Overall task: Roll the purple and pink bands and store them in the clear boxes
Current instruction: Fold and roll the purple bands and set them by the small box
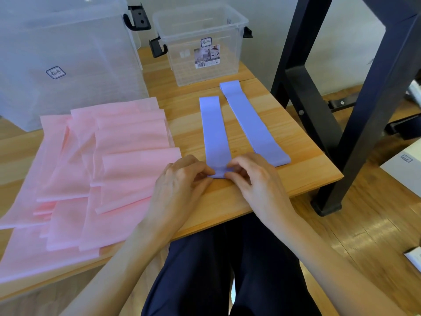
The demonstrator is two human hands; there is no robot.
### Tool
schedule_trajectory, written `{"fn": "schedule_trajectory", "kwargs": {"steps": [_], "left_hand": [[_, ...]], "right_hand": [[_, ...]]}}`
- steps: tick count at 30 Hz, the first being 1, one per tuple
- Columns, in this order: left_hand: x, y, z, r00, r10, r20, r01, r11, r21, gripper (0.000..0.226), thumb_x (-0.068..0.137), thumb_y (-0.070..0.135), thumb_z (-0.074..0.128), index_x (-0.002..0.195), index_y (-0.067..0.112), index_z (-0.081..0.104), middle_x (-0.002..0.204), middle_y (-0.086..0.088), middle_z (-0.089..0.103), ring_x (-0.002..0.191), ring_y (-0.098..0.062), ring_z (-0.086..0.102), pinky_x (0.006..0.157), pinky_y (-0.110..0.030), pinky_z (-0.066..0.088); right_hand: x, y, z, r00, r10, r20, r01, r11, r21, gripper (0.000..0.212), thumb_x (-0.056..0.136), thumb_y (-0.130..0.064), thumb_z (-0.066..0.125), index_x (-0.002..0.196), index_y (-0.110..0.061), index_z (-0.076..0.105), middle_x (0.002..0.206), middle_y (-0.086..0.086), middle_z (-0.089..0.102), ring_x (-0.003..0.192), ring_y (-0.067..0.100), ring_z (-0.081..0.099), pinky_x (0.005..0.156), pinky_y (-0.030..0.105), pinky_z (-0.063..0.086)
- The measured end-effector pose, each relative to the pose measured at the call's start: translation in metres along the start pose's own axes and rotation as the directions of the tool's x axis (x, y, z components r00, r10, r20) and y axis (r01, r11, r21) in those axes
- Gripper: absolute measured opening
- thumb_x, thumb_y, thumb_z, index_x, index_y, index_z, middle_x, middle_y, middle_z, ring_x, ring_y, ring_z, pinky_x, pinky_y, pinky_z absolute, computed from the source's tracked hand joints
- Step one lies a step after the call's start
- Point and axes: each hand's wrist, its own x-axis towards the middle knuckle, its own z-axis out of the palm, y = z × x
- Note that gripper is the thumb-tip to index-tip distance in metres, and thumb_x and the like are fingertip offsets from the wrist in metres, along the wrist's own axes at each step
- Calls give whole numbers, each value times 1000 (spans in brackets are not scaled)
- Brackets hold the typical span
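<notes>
Two purple bands lie flat on the wooden table [303, 179]. The left purple band [213, 128] has its near end folded over into a small roll, pinched between my left hand [182, 179] and my right hand [252, 176]. The right purple band [250, 124] rests untouched beside it, running toward the back. A heap of several pink bands [91, 169] covers the table's left half. A small clear box [200, 42] stands at the back centre, and a large clear box [63, 58] stands at the back left; both look to hold nothing.
Black metal legs of a frame [341, 110] stand just right of the table on the wooden floor. White objects [403, 167] lie on the floor at the far right. My dark-trousered legs sit under the table's near edge.
</notes>
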Motion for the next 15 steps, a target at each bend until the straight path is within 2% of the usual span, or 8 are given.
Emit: {"fn": "schedule_trajectory", "kwargs": {"steps": [2, 7, 9, 12, 15], "left_hand": [[3, 0, 1, 1000, -21, -16, 21, 1000, 5, 12, 88, 21, 71, 96, 28, 75, 90, 16, 59, 75, -19, 57, 59, -18, 31], [5, 1, 3, 998, -41, -48, 40, 999, -5, 15, 91, 26, 68, 104, 31, 75, 93, 12, 64, 73, -14, 54, 58, -21, 33], [5, 1, 3, 997, -41, -64, 41, 999, 3, 14, 92, 27, 67, 103, 32, 73, 94, 13, 64, 73, -17, 56, 60, -25, 35], [4, 1, 5, 997, -30, -76, 31, 999, 12, 12, 92, 28, 66, 99, 30, 75, 94, 12, 63, 77, -20, 58, 62, -28, 37], [6, 0, 6, 998, 12, -70, -10, 1000, 19, 14, 92, 24, 68, 102, 25, 77, 95, 8, 62, 81, -23, 59, 64, -31, 42]], "right_hand": [[-2, 0, 0, 1000, -8, -8, 8, 1000, -13, 9, 88, -16, 72, 89, -10, 66, 86, 0, 59, 85, 18, 55, 74, 29, 44], [1, 4, 0, 999, -27, -30, 26, 999, -24, 8, 85, -8, 74, 92, -4, 75, 85, 4, 59, 84, 21, 58, 77, 23, 43], [3, 3, 0, 999, -21, -26, 20, 1000, -21, 7, 86, -7, 73, 92, -4, 76, 84, 4, 60, 83, 20, 58, 77, 20, 42], [3, 1, 1, 1000, 2, -19, -3, 999, -36, 6, 90, -10, 70, 95, -8, 70, 87, 2, 62, 86, 21, 58, 78, 25, 43], [3, 2, 1, 999, -15, -38, 13, 998, -67, 5, 89, -12, 71, 88, -9, 67, 86, 2, 59, 86, 21, 56, 73, 29, 44]]}}
